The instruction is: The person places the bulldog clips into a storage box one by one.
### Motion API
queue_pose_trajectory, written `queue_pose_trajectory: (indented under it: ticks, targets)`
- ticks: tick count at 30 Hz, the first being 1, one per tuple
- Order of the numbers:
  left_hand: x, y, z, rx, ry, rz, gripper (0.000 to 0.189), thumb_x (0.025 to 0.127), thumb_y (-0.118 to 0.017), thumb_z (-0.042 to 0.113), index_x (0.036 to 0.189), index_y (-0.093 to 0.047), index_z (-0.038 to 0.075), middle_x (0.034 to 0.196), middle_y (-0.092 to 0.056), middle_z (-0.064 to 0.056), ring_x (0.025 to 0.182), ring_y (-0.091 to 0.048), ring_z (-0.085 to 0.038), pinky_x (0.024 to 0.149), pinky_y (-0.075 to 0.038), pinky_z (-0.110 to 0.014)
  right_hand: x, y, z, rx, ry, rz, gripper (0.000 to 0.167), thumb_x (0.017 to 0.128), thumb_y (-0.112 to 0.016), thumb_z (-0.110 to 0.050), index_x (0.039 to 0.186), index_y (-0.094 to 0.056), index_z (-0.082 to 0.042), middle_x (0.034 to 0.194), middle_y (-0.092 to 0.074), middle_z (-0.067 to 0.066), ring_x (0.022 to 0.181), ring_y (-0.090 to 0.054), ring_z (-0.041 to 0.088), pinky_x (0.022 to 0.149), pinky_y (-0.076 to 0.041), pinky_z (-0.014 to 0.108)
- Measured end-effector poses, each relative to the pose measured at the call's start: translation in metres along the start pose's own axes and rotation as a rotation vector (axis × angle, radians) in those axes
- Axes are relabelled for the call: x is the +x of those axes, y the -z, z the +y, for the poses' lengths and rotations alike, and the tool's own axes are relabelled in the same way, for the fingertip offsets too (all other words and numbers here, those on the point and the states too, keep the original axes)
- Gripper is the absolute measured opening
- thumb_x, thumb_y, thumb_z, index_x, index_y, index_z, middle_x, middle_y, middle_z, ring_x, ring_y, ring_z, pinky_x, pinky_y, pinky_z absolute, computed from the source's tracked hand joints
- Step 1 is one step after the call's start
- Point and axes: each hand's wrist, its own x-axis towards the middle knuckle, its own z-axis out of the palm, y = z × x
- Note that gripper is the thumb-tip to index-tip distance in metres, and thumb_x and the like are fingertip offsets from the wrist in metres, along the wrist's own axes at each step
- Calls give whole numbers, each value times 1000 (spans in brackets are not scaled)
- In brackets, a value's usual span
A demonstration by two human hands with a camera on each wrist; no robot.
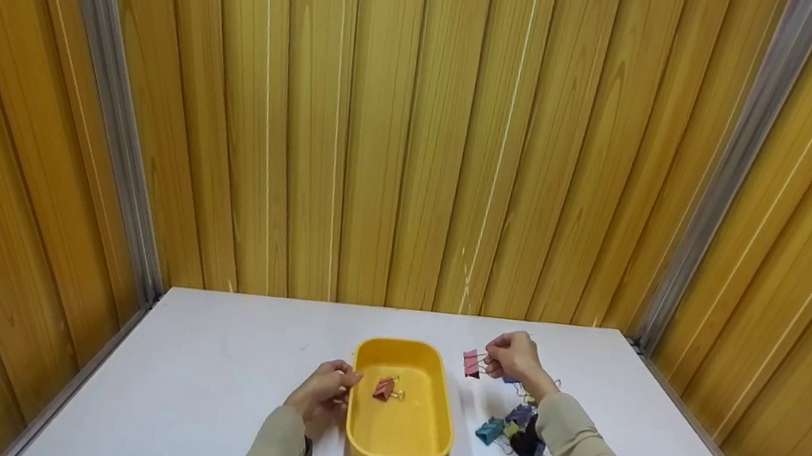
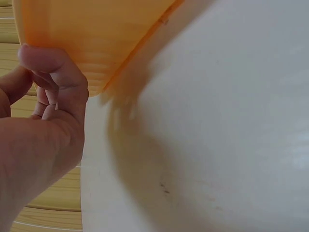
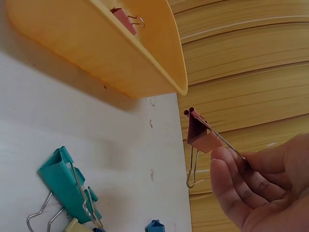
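Observation:
My right hand pinches a pink binder clip by one wire handle, holding it up to the right of a yellow plastic bin. In the right wrist view the clip hangs with its other handle pointing down. Inside the bin lies another, reddish-pink binder clip. At the bin's left rim, my left hand grips the edge between thumb and curled fingers. The left wrist view shows that hand against the bin's outer wall.
Under and beside my right forearm is a loose pile of binder clips: a teal clip, a purple clip, a black clip and several others. The white table meets wood-patterned walls at the back and sides.

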Motion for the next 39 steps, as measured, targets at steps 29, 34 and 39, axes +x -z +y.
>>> queue_pose_trajectory:
  ticks: [29,34,39]
  targets:
    - [2,-1,0,-61,21,-11,21,91,-64,19,102,-49,7,95,-57,-12,71,-55,-18,56,-46,-21,0,-57,-35,49,75,-74,10,90,-60,0,92,-66,8,74,-68,18,52,-63,14,54,-56,30]
    - [3,-3,-1,10,10,-12,20,92,-62,20,101,-51,7,96,-60,-13,69,-55,-17,55,-47,-21,-2,-64,-37,39,84,-80,9,91,-60,0,91,-66,6,77,-69,19,54,-64,15,55,-57,31]
    - [4,-5,-1,1,3,-21,19,92,-62,20,100,-51,7,96,-60,-13,69,-55,-17,56,-47,-21,-4,-67,-39,46,83,-73,9,91,-60,0,92,-66,6,79,-69,19,55,-65,17,56,-57,33]
